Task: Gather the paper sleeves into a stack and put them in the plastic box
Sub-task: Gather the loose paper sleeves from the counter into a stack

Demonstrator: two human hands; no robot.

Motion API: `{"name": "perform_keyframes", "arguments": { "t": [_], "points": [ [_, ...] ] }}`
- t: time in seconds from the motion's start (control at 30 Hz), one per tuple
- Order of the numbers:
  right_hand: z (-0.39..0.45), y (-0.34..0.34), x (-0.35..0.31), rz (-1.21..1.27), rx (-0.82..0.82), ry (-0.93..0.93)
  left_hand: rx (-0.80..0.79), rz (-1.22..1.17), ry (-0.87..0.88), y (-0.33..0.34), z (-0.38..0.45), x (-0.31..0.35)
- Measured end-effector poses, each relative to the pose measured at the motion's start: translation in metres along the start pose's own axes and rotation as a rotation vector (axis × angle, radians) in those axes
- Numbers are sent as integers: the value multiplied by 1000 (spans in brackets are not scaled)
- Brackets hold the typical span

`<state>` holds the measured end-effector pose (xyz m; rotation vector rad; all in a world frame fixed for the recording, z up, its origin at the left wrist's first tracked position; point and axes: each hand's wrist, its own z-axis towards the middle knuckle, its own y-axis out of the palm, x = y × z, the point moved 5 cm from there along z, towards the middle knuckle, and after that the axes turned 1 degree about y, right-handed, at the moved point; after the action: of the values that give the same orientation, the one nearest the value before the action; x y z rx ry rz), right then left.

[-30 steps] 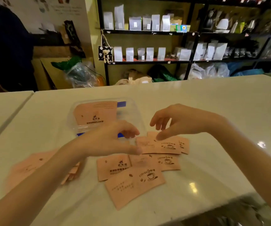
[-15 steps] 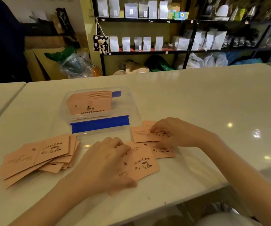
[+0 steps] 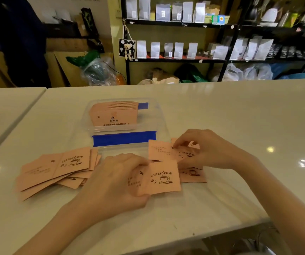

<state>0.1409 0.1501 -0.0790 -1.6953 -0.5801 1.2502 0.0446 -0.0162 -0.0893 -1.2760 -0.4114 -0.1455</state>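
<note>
Pink paper sleeves printed with a coffee cup lie on the white table. My left hand [image 3: 116,183] grips one sleeve [image 3: 161,178] by its left edge, lifted slightly. My right hand [image 3: 208,150] pinches another sleeve [image 3: 161,150] just behind it; more sleeves [image 3: 194,174] lie under that hand. A loose fanned pile of sleeves [image 3: 56,169] rests to the left. The clear plastic box [image 3: 153,115] stands behind, holding a stack of sleeves [image 3: 114,115], with a blue strip [image 3: 124,138] along its near side.
The table's front edge runs close below my forearms. A second white table [image 3: 4,107] adjoins at the left with a gap between. Black shelves [image 3: 184,59] with bags stand beyond the far edge. A person in dark clothes [image 3: 19,39] stands at the far left.
Both hands came down from above the sleeves onto them. My left hand took hold of the near sleeve and my right hand pinched the one behind it.
</note>
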Motion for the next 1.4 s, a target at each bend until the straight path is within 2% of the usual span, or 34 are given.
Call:
{"name": "perform_keyframes", "arguments": {
  "t": [0.17,0.27,0.43,0.63,0.87,1.03,1.17,1.4],
  "points": [
    [15,-13,-37,126,110,-100,256,-88,-72,-45,-24,-28],
    [27,-17,-57,212,212,-153,314,-94,-112,-70,-39,-46],
    [52,-13,-88,209,311,-237,279,-99,-259,-87,-59,-87],
    [72,21,-138,168,212,-402,161,-124,-368,-82,-63,-129],
    [88,80,-164,-33,85,-484,151,-360,-381,-68,-66,-155],
    [92,95,-162,-206,128,-552,105,-341,-457,-61,-72,-168],
    [91,103,-162,-323,84,-616,72,-228,-397,-65,-71,-168],
    [77,91,-150,-268,150,-607,72,-48,-207,-68,-51,-132]
  ]
}}
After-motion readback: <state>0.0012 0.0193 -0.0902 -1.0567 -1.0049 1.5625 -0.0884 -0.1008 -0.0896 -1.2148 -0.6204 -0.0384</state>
